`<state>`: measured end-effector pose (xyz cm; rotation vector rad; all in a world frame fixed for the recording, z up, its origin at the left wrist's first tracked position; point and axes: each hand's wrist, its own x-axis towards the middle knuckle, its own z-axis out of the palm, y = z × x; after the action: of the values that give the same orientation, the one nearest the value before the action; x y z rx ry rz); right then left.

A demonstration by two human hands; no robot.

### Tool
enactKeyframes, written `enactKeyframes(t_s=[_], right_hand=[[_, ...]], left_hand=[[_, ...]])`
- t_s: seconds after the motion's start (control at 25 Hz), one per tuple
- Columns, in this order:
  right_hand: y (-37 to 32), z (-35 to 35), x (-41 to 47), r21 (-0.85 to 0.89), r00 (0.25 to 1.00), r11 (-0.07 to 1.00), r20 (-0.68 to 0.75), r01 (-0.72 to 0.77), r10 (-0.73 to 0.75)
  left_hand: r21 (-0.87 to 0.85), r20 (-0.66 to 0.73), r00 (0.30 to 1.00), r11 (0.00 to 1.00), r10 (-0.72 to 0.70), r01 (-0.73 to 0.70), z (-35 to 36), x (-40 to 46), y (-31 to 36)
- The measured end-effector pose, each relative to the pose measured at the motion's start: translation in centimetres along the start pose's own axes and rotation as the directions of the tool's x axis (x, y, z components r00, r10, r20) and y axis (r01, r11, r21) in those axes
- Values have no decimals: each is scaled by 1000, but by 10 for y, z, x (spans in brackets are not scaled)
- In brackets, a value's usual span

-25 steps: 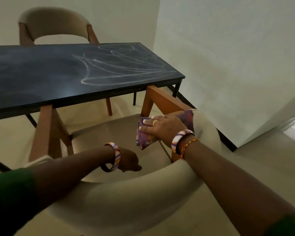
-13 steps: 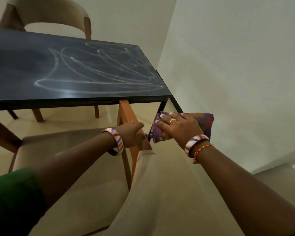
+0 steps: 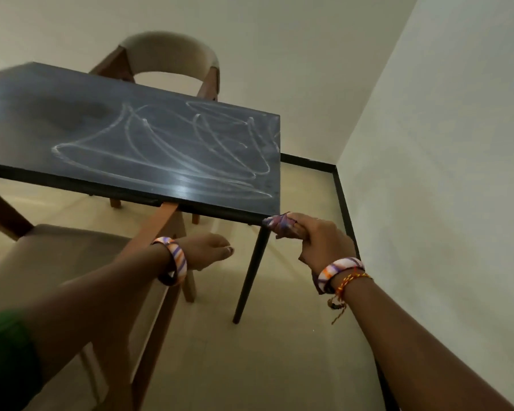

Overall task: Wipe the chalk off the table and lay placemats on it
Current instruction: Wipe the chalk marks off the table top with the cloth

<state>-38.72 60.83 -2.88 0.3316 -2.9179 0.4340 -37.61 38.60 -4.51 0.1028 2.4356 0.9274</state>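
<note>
A black table [image 3: 72, 134] stands ahead with white chalk scribbles [image 3: 184, 155] looping over its right half. My right hand [image 3: 321, 241] is shut on a bunched purple patterned cloth [image 3: 279, 224], held just below the table's near right corner and beside its black leg. My left hand [image 3: 208, 250] hangs lower, in front of the near chair's wooden arm, fingers loosely curled and holding nothing that I can see. No placemats are in view.
A beige padded chair [image 3: 57, 262] with a wooden frame stands at lower left, tucked partly under the table. A second chair [image 3: 169, 57] sits at the far side. A white wall [image 3: 442, 173] with a black skirting runs close on the right.
My right hand has bunched the cloth and lifted it from the near chair's back to the table's corner. My left hand has let go of the chair's wooden arm. My view has swung right.
</note>
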Motion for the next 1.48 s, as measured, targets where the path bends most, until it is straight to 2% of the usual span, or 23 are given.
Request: enactKeyframes(t_s=[0.08,0.12,0.16,0.24,0.32,0.4,0.44,0.48,0.56,0.64,0.72,0.8,0.88,0.96,1.0,1.08,1.12,1.16,1.2,1.24,1.28,1.4,1.48], right_hand=[[35,-5,23,123,993,987,71,-101,93],[48,-6,37,151,988,978,88,-142,129],[59,-7,53,159,986,975,91,-154,141],[69,-7,83,144,990,981,72,-128,118],[71,2,113,116,998,992,27,-56,53],[64,24,147,159,995,984,34,82,-89],[58,41,164,234,973,960,129,156,-189],[51,60,175,295,915,931,274,214,-297],[45,100,187,229,704,896,555,381,-442],[57,125,208,140,626,837,603,528,-495],[84,138,254,96,663,829,552,551,-505],[112,146,318,-21,739,878,550,478,-389],[127,144,368,-152,782,901,568,407,-257],[123,140,364,-137,759,871,565,472,-323],[115,138,345,-48,694,820,562,570,-450],[98,131,295,157,451,602,525,783,-722],[92,129,278,204,331,484,508,851,-795],[88,130,275,212,250,398,503,893,-828],[87,131,284,198,220,358,500,912,-837],[90,136,305,186,229,357,489,915,-842],[94,140,330,185,281,406,472,895,-835],[114,157,421,116,495,646,547,754,-675],[124,158,459,46,589,733,562,678,-581]], left_hand=[[-271,19,991,954,-129,129,20,17,15],[-412,6,981,893,-196,181,27,27,18],[-552,-13,962,804,-274,222,32,38,19],[-800,-28,906,553,-422,232,39,62,19],[-943,-18,852,292,-523,159,39,87,20],[-1000,-24,804,-2,-594,-31,28,115,25],[-980,-9,769,-149,-639,-134,21,133,28],[-946,-1,715,-232,-699,-228,12,151,31],[-897,-6,575,-249,-818,-364,-5,186,39],[-855,-3,372,-190,-928,-482,-14,217,38],[-842,81,264,-207,-961,-498,-17,237,39],[-865,109,134,-161,-985,-476,-17,246,36],[-854,102,43,-109,-994,-508,-19,249,40],[-857,114,-29,-83,-993,-509,-21,256,40],[-863,114,-38,-80,-993,-500,-20,256,41],[-887,119,-64,-77,-991,-455,-20,257,41],[-894,117,-68,-75,-991,-442,-20,257,39],[-906,110,-75,-69,-991,-418,-19,258,36],[-921,99,-88,-58,-991,-386,-17,257,36],[-931,94,-102,-51,-990,-362,-16,258,36],[-938,91,-116,-46,-989,-342,-16,259,37],[-958,102,-177,-49,-979,-283,-16,261,35],[-968,99,-219,-44,-971,-246,-18,262,37]])
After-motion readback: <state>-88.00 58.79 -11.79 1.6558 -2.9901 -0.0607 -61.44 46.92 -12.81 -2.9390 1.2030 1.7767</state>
